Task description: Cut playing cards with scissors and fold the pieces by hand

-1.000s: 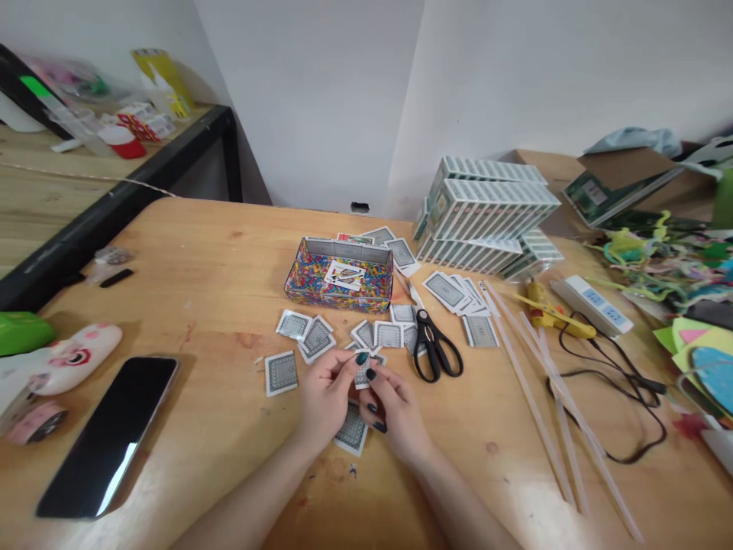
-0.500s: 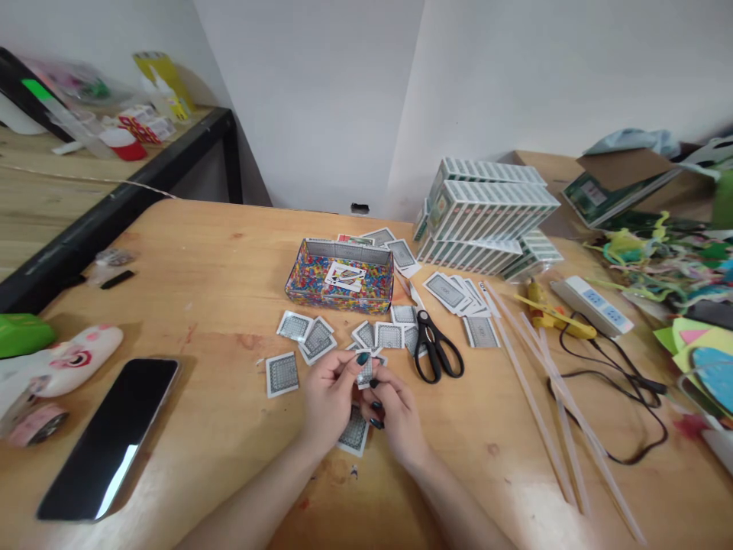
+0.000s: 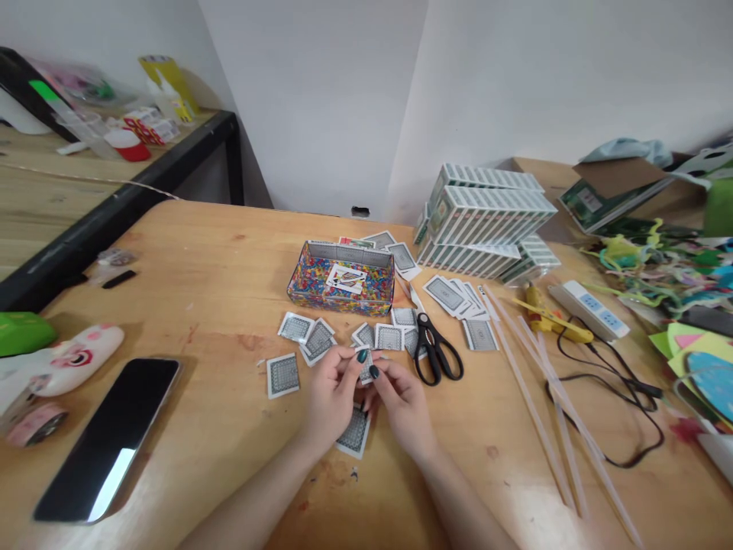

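Observation:
Between the fingertips of both hands is a small grey-patterned card piece [image 3: 365, 368]. My left hand [image 3: 335, 389] pinches its left side, thumb on top. My right hand [image 3: 401, 397] grips its right side, with the thumb on its face. A patterned card [image 3: 353, 432] lies on the table just below the hands, partly covered by them. Beyond the hands are cut card pieces [image 3: 389, 337] and an open box with a colourful bead-like pattern [image 3: 343, 299], holding a face card [image 3: 346, 278]. Black-handled scissors [image 3: 436, 353] lie right of the hands.
A phone [image 3: 108, 439] and a white plush item [image 3: 80, 359] lie left. Stacked card boxes [image 3: 486, 218] stand at the back right. Glue sticks [image 3: 544, 405], a yellow glue gun [image 3: 553, 315] and a power strip [image 3: 589, 307] lie right. More cards [image 3: 450, 294] lie behind the scissors.
My right thumb has moved onto the face of the card piece, and the right fingers have tucked lower beneath it. The card piece is tilted slightly differently. The view has shifted slightly.

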{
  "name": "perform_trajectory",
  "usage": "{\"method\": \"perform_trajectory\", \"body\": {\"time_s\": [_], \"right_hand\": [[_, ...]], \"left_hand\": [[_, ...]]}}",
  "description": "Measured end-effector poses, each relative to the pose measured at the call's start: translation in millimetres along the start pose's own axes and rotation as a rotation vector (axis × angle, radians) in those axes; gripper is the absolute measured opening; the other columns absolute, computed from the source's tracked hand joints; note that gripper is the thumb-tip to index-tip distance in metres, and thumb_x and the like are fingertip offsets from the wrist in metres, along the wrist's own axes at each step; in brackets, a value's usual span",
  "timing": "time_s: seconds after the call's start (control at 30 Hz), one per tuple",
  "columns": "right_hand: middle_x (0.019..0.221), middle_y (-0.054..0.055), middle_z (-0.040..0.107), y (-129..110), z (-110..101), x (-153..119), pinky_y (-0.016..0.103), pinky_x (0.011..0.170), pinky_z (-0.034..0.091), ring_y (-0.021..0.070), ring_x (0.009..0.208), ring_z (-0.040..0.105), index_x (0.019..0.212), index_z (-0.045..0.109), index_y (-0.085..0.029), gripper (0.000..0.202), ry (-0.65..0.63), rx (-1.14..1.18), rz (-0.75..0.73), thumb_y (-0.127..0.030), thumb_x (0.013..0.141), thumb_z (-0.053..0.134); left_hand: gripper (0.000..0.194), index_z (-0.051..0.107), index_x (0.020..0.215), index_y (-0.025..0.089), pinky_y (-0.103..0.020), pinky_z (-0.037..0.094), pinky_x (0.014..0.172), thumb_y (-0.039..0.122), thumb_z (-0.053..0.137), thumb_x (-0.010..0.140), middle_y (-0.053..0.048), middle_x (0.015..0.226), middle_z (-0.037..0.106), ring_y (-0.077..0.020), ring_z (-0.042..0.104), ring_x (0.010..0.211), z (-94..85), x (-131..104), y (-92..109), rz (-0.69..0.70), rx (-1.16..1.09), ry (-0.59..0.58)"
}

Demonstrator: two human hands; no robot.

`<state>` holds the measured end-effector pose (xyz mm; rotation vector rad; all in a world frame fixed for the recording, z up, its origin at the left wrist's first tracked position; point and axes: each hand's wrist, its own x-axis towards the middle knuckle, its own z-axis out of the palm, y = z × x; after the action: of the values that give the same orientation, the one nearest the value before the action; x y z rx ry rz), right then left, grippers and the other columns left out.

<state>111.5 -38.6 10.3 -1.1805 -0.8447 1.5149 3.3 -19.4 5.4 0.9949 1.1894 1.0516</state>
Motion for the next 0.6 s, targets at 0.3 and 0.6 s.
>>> {"method": "perform_trajectory", "body": {"time_s": [0.3, 0.6], "right_hand": [[0.050, -0.005, 0.053, 4.2, -4.1, 3.3, 0.020, 0.038, 0.042, 0.0088, 0.037, 0.048, 0.074, 0.052, -0.018, 0.028, -0.055, 0.051, 0.048, -0.044, 0.075, 0.061], [0.058, -0.001, 0.055, 15.5, -0.4, -2.6, 0.024, 0.049, 0.044, 0.0137, 0.052, 0.053, 0.065, 0.049, -0.021, 0.020, 0.129, -0.184, -0.127, -0.034, 0.077, 0.058]], "left_hand": [[0.016, 0.044, 0.082, 0.021, -0.020, 0.044, 0.041, 0.036, 0.048, 0.083, -0.006, 0.094, 0.069, -0.0097, 0.057, 0.045, 0.4, -2.8, -1.9, 0.060, 0.080, -0.052], [0.022, 0.063, 0.092, 0.017, -0.032, 0.051, 0.076, 0.029, 0.060, 0.074, -0.009, 0.097, 0.069, -0.0212, 0.065, 0.088, -0.4, -0.4, -7.4, 0.093, 0.162, 0.042]]}}
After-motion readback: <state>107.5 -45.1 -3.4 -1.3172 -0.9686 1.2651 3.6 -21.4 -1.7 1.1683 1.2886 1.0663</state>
